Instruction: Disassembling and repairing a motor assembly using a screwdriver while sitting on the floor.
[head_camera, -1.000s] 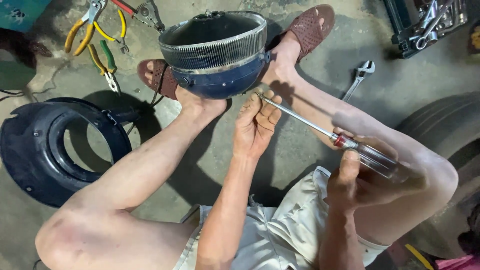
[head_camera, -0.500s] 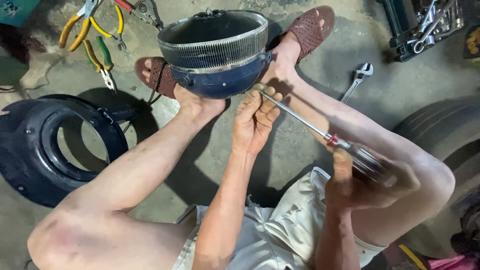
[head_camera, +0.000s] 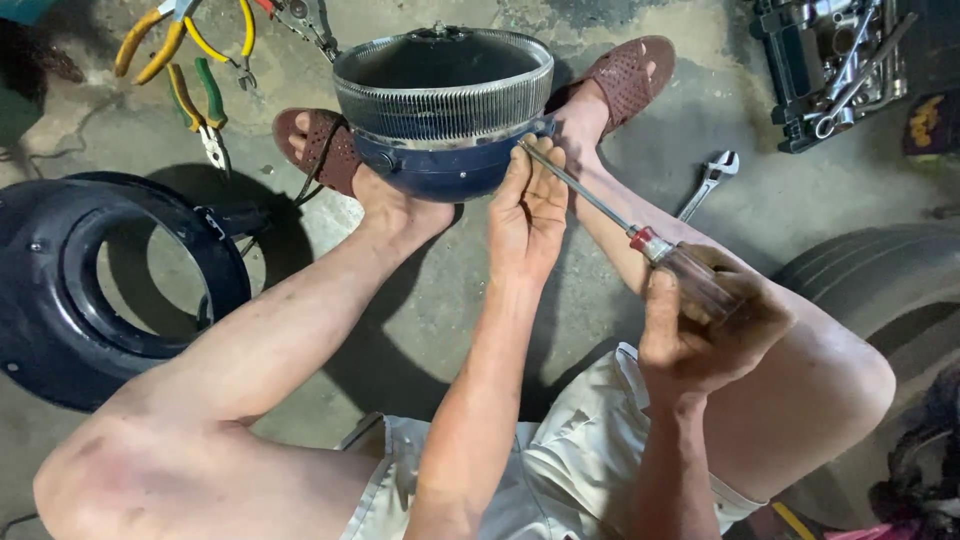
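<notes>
My right hand (head_camera: 705, 335) is clamped on a long red-collared steel screwdriver (head_camera: 610, 220) slanting up-left to the round blue ribbed-metal housing (head_camera: 440, 110) between my feet, where my left hand (head_camera: 527, 205) pinches its tip.

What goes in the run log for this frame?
left hand: steadies ribbed round blue housing | right hand: grips long clear-handled screwdriver, tip at housing rim

Seated person's left hand (head_camera: 527, 215) reaches forward, fingers curled and pinched at the tips. Right hand (head_camera: 700, 335) is fisted, close to the raised right knee (head_camera: 830, 370).
</notes>
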